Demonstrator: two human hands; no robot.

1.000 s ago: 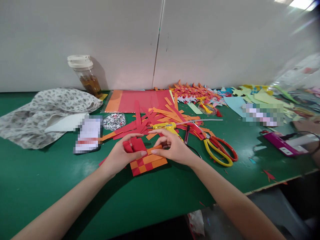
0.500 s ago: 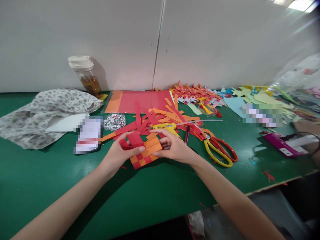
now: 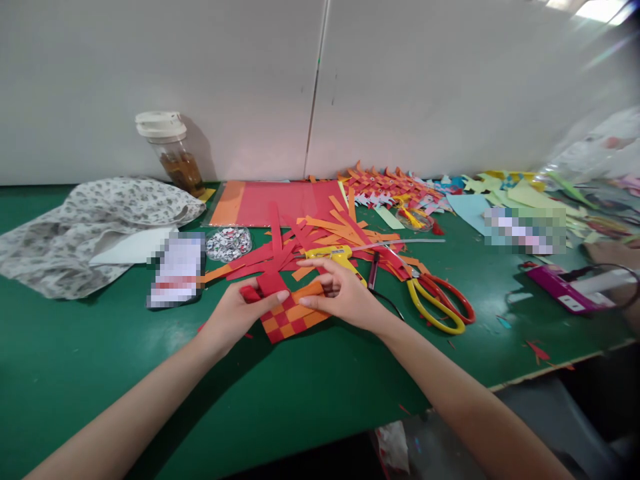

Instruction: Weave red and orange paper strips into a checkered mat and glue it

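A small red and orange piece of woven paper (image 3: 289, 323) is held between both hands, just above the green table (image 3: 240, 413). My left hand (image 3: 239, 308) grips its left side, thumb on top by a folded red strip. At its right side, my right hand (image 3: 343, 293) pinches the orange strips between thumb and fingers. Loose red and orange paper strips (image 3: 300, 243) lie in a pile behind the hands. Among them sit a yellow glue gun (image 3: 330, 253) with a clear glue stick and a pair of scissors (image 3: 435, 303) with yellow and red handles.
To the left are a phone (image 3: 177, 270), a patterned cloth (image 3: 105, 220) and a lidded bottle (image 3: 175, 153). A bag of googly eyes (image 3: 229, 244) lies by the phone. Woven paper pieces (image 3: 390, 181) stand at the back. On the right is a purple box (image 3: 567, 290) near another person's hand (image 3: 613, 257).
My right thumb and fingers have shifted on the orange strips, which are now bent over more. The checkered part is tilted a little and shows more. My left hand has hardly moved.
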